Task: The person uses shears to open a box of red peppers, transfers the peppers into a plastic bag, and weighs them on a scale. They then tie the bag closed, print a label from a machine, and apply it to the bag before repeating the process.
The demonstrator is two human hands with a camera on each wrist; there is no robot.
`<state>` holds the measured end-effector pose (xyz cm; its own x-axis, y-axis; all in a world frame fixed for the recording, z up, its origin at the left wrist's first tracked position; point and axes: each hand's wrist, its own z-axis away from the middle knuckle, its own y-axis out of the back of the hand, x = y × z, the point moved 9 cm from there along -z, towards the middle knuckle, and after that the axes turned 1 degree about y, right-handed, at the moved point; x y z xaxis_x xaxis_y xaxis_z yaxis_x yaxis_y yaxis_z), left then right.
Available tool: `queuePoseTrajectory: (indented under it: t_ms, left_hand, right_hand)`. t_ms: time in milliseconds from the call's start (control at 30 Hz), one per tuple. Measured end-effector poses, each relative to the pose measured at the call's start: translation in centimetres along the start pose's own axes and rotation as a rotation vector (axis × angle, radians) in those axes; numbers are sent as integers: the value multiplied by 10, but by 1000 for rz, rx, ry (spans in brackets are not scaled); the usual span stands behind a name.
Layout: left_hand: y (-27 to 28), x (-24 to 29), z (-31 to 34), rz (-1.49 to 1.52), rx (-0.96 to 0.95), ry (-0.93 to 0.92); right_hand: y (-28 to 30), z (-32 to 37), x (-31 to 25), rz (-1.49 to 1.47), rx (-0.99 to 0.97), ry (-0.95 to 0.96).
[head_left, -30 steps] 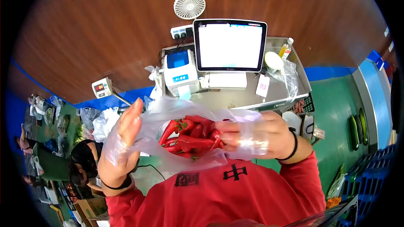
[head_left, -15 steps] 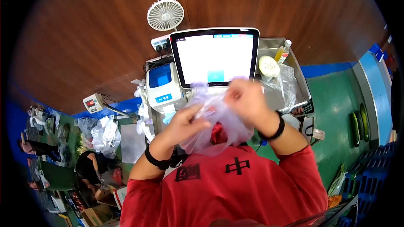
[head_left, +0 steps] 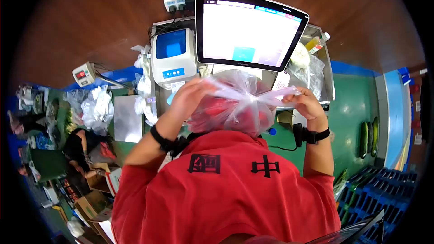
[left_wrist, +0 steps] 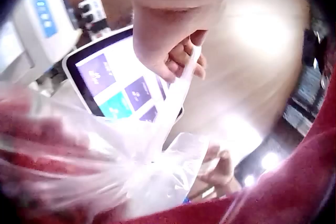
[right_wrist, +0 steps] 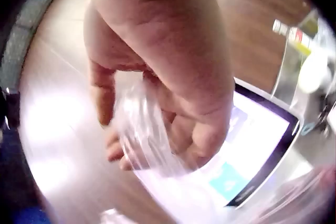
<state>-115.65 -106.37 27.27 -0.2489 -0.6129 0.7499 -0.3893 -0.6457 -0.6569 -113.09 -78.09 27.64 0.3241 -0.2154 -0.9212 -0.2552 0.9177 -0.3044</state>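
A clear plastic bag (head_left: pixel 228 115) full of red peppers (head_left: pixel 208 113) sits between my hands, in front of my chest. Its neck is drawn together in a knot (head_left: pixel 250 97), and the two handles stretch out sideways. My left hand (head_left: pixel 187 98) grips one handle; the left wrist view shows the fingers (left_wrist: pixel 178 61) curled around that twisted strip. On the other side my right hand (head_left: pixel 307 103) pinches the second handle (head_left: pixel 289 92). In the right wrist view, crumpled clear plastic (right_wrist: pixel 142 124) runs through the curled right hand.
Behind the bag stand a touchscreen (head_left: pixel 251 31) and a label printer (head_left: pixel 174 56) on a metal counter. A bottle (head_left: pixel 320 43) and a phone-sized card with a code (head_left: pixel 281 81) lie to the right. At left are a scale display (head_left: pixel 83 74), plastic bags (head_left: pixel 97 108) and a person (head_left: pixel 81 149).
The bag was held wide open with peppers showing. My hands then gathered its top together, and now they pull the knotted handles apart to left and right. The head view has shifted.
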Motion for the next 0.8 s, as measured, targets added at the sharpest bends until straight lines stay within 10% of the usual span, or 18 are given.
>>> queuePoseTrajectory:
  t_ms: [167, 300, 367, 433, 567, 633, 700, 800]
  left_hand:
    - [-74, -31, -50, -964, -240, 310]
    - [-88, -27, -61, -624, -244, -12]
    - [-70, -25, -53, -765, -147, 6]
    - [-24, -21, -24, -905, -127, 115]
    - [59, -88, 52, -591, -132, 413]
    - [90, -94, 60, -395, 104, 533]
    - [173, -85, 77, -141, 631, 353]
    - [246, -79, 89, 3, 856, 197]
  right_hand:
    - [-93, -32, -34, 213, -78, -46]
    - [-109, -51, -45, 376, -50, 154]
    - [-82, -62, -23, 281, 48, 176]
    - [11, -52, -30, 1081, 716, 261]
    - [97, -39, 89, 1154, 668, 72]
    - [107, -46, 102, 1018, 592, -41]
    - [79, -43, 65, 609, 487, 308]
    - [37, -47, -14, 913, 506, 505]
